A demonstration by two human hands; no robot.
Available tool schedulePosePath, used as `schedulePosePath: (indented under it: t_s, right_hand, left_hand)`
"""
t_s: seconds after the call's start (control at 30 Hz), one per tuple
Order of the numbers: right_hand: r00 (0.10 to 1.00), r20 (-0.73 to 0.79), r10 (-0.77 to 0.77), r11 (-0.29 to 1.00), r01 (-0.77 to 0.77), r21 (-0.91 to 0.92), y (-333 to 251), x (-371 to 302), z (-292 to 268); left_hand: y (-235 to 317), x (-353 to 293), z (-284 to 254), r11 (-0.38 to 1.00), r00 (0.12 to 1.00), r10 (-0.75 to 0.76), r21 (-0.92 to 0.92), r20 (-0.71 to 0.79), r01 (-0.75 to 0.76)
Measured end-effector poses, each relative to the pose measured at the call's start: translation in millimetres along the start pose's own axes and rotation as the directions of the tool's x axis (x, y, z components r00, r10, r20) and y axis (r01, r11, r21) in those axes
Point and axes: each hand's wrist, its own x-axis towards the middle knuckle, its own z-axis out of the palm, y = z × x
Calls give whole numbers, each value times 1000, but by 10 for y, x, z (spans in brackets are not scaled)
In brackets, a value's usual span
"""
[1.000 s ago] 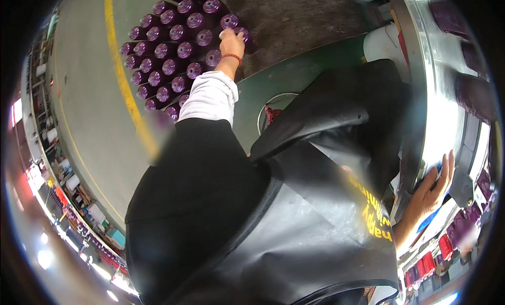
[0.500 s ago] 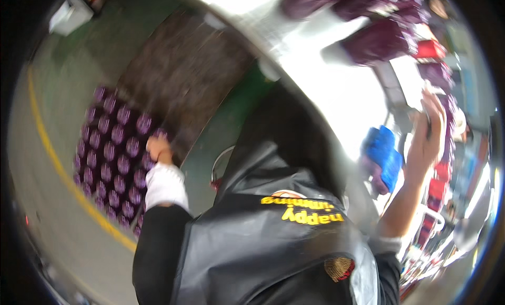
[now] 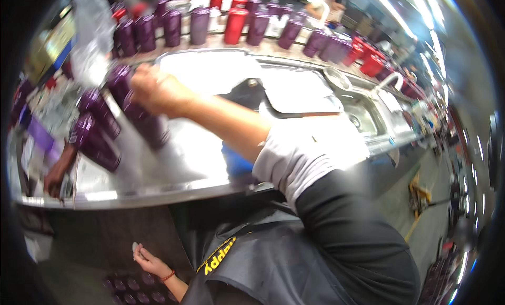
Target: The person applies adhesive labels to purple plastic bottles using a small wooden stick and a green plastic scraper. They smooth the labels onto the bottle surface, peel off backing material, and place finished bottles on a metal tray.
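Note:
My right hand (image 3: 160,92) reaches across the metal worktable (image 3: 200,186) to its left part, fingers closed over the top of a blurred purple bottle (image 3: 150,127). Beside it on the table are more glossy purple bottles: one (image 3: 119,80) behind and two (image 3: 100,113) (image 3: 94,144) to the left. Below the table edge, my left hand (image 3: 151,263), with a red bracelet at the wrist, pinches a small pale thing (image 3: 135,250) I cannot make out. Under that hand, several purple bottles (image 3: 139,294) stand low by a brown board (image 3: 144,228). A blue cloth (image 3: 238,160) lies partly behind my right forearm.
Purple and red bottles (image 3: 236,23) line a ledge along the back. Two bright trays (image 3: 197,60) (image 3: 305,110), a dark lump (image 3: 248,92) and a sink (image 3: 363,118) lie farther right. A clear plastic bag (image 3: 89,42) hangs at left. Co-workers (image 3: 326,9) are beyond the ledge.
The view has swung from the floor bottles to the tabletop. My right hand has moved over to the purple bottles on the table. My left hand has left the floor bottles' tops.

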Motion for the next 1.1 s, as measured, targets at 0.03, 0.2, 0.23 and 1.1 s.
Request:
schedulePosePath:
  t_s: [0.03, 0.2, 0.23, 1.1]
  right_hand:
    - [997, -42, -71, 996, 73, 41, -18, -122, -33]
    - [983, -180, -39, 979, 74, 191, -459, -429, -702]
    - [988, -154, 25, 965, 17, 262, -464, -449, -904]
    - [566, 180, 804, 386, -728, 566, 457, -2333, -1565]
  left_hand:
    - [446, 216, 138, 980, 984, 170, -114, 59, -162]
    - [2353, 1084, 777, 744, 786, 593, -494, 179, -449]
    - [2720, 1208, 970, 719, 742, 620, -562, 255, -409]
    - [3809, 510, 2953, 534, 239, 125, -268, 963, 802]
